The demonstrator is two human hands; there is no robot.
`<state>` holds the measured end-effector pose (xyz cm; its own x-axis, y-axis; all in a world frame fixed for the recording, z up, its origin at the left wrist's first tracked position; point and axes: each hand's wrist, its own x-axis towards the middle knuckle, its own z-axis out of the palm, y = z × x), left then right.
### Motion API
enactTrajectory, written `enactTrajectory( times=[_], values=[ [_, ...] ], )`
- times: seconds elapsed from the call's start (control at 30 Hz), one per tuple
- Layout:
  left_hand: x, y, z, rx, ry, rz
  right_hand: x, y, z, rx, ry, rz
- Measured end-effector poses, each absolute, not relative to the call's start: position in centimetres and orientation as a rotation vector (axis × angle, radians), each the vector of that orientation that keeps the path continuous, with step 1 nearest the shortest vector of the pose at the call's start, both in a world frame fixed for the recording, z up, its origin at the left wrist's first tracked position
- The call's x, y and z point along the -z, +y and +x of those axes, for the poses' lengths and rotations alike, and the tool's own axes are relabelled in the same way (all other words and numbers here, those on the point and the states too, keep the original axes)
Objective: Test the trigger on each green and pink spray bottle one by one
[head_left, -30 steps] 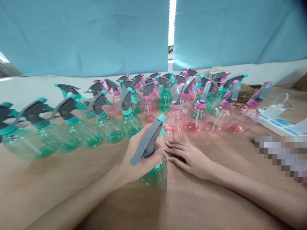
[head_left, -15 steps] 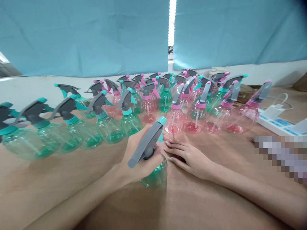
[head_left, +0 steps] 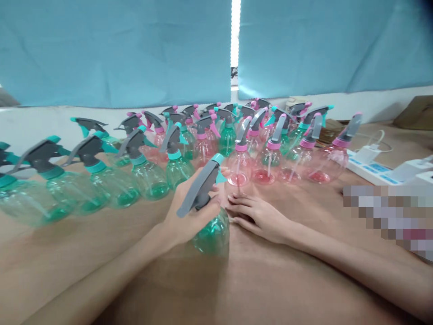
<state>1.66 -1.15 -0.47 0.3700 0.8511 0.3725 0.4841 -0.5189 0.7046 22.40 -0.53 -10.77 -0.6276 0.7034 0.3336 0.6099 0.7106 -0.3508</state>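
My left hand [head_left: 181, 221] is wrapped round the neck of a green spray bottle [head_left: 213, 232] with a grey and teal trigger head. The bottle's head tilts toward the upper right, and its clear green body shows below my fingers. My right hand [head_left: 264, 216] lies low over the tabletop, just right of that bottle, with its fingers stretched out to the left. Nothing shows in it, though the space under the palm is hidden. Just beyond my right fingertips stands a pink spray bottle [head_left: 240, 170].
Several green spray bottles [head_left: 154, 183] line up on the left, and several pink ones [head_left: 267, 167] on the right. More bottles of both colours crowd behind. A white power strip [head_left: 368, 168] with plugged-in chargers lies at the right, near a pixelated patch. Blue curtains [head_left: 118, 54] hang behind.
The held spray bottle sits a little higher in the picture, and more of its body shows. The whole scene has shifted slightly left. My right hand keeps its stretched pose.
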Motion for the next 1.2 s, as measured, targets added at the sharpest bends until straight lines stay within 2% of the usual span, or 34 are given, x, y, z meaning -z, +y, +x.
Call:
enactTrajectory(
  times=[0.53, 0.73, 0.97, 1.2],
  values=[
    [0.6, -1.7, 1.9, -1.114, 1.168, 2.162, 6.1, -4.9, 18.7, -0.516, -2.200, -1.011],
    [1.0, -2.0, -0.9, -1.018, 1.060, 2.241, 5.9, -5.0, 16.8, -0.392, -2.123, -1.151],
    [5.8, -2.5, -6.7, -0.905, 1.375, 2.343, 6.5, -1.6, 17.3, -0.251, -2.108, -1.244],
    [7.8, -2.8, -7.1, -0.672, 1.262, 2.634, 6.4, 2.7, 16.4, -0.026, -2.074, -1.343]
  ],
)
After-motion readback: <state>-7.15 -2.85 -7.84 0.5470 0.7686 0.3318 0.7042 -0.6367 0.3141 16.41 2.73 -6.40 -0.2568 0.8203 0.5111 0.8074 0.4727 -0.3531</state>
